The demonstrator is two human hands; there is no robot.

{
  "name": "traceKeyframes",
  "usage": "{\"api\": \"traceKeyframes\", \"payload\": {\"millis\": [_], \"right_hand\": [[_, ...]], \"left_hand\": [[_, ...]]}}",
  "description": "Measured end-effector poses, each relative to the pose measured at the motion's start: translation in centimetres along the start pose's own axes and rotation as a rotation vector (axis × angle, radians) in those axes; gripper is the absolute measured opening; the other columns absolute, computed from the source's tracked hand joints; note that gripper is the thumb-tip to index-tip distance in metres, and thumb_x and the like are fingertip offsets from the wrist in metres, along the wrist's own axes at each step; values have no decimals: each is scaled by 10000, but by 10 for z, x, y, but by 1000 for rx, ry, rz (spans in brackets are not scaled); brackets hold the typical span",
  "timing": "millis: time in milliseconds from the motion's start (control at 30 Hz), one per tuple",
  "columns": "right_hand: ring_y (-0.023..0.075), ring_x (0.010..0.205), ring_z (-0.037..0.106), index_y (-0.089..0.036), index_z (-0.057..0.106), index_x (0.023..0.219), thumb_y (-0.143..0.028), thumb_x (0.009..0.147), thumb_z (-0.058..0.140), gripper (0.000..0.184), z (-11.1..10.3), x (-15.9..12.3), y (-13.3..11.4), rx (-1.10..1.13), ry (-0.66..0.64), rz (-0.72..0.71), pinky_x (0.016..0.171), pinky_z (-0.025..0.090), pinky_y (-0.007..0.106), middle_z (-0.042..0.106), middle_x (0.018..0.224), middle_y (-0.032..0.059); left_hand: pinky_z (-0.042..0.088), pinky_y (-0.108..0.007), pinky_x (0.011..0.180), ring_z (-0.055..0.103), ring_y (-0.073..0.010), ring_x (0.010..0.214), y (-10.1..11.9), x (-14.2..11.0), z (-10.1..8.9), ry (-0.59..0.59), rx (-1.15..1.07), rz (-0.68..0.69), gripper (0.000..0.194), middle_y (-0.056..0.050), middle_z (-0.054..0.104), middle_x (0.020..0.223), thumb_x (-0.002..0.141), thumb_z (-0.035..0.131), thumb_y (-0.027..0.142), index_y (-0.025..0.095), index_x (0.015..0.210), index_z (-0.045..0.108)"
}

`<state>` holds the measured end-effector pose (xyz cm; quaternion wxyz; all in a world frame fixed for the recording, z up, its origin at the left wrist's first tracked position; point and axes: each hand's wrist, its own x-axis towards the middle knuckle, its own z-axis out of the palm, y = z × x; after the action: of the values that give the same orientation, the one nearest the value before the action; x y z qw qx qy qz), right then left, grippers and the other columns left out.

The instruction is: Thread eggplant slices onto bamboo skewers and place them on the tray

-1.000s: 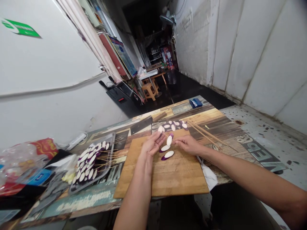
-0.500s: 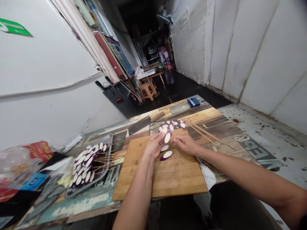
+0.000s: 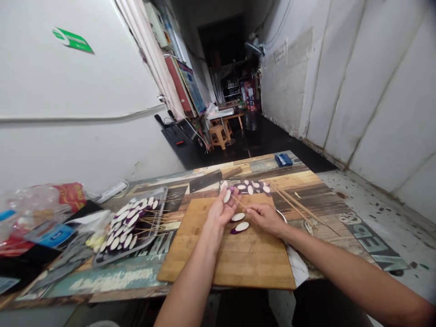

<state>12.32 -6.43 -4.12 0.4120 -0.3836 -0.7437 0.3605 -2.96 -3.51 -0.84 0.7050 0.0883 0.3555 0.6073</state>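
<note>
My left hand [image 3: 220, 210] holds white-fleshed, purple-skinned eggplant slices [image 3: 227, 196] at its fingertips, above the far part of a wooden cutting board [image 3: 252, 261]. My right hand [image 3: 264, 217] pinches a thin bamboo skewer [image 3: 238, 200], whose far end meets the slices in my left hand. Two loose eggplant slices [image 3: 242, 226] lie on the board between my hands. Just beyond the board is a pile of more eggplant slices [image 3: 250, 190]. Several bare bamboo skewers [image 3: 296, 206] rest on the table to the right.
At the left, a grey tray [image 3: 102, 261] bears several skewers loaded with eggplant slices. A cleaver [image 3: 205, 181] lies behind the board. Near the far table edge sits a blue box [image 3: 284, 160]. Plastic bags [image 3: 37, 204] and a grey cloth [image 3: 70, 263] crowd the left end.
My left hand has tilted, its palm now turned more upward, with the slices further left. The right hand has drawn back toward me, so more of the skewer shows. The camera view has shifted.
</note>
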Motion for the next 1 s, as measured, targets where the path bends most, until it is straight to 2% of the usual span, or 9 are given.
{"api": "traceKeyframes", "payload": {"millis": [200,367,467,567,667,767,900,1000], "right_hand": [[139,649,565,-149,643,829,-268,852,415,258,1,-3,0,-46,30,-47,613,418,227,646,719,28],[151,689,570,-166,622,793,-295,872,397,271,0,-1,2,-25,71,-53,641,431,239,646,764,33],[156,711,568,-165,621,827,-304,871,402,264,-2,0,3,-16,115,-66,658,430,243,641,782,40],[147,644,548,-156,623,829,-316,868,404,275,-4,0,4,-25,110,-52,603,415,235,619,712,33],[134,577,517,-146,627,818,-329,863,402,293,-4,-1,5,-34,67,-28,553,394,227,588,643,19],[129,591,514,-151,637,822,-329,857,410,290,-3,-4,5,-49,10,-26,570,390,224,592,658,14],[108,516,447,-153,642,822,-334,852,416,291,-4,-5,3,-68,-17,-5,511,348,212,536,580,-8],[104,518,441,-150,643,815,-326,852,414,291,-4,-3,2,-58,-1,-1,509,342,206,534,584,-9]], "left_hand": [[508,-372,802,648,-155,754,-7,-1,1,6,49,-1,67,-87,664,808,775,588,171,121,815,610],[522,-232,618,645,-148,715,-27,-5,4,-82,183,-21,87,-92,662,778,742,624,159,101,807,620],[507,-202,578,642,-152,719,-32,-8,7,-150,260,-7,137,-114,661,793,736,635,189,88,828,625],[514,-218,586,639,-163,750,-27,-8,9,-166,255,-4,197,-122,657,843,735,641,235,91,869,621],[534,-293,651,633,-177,809,-14,-5,10,-118,119,132,193,-104,651,895,774,593,284,132,893,602],[520,-367,760,624,-181,869,-1,-1,7,-68,32,249,75,-85,652,901,794,562,197,148,841,593],[509,-384,793,626,-180,856,4,2,5,-41,76,212,53,-68,660,866,779,567,153,162,811,608],[523,-351,752,630,-163,789,-4,0,6,-38,123,182,50,-69,662,820,766,577,142,144,802,612]]}}
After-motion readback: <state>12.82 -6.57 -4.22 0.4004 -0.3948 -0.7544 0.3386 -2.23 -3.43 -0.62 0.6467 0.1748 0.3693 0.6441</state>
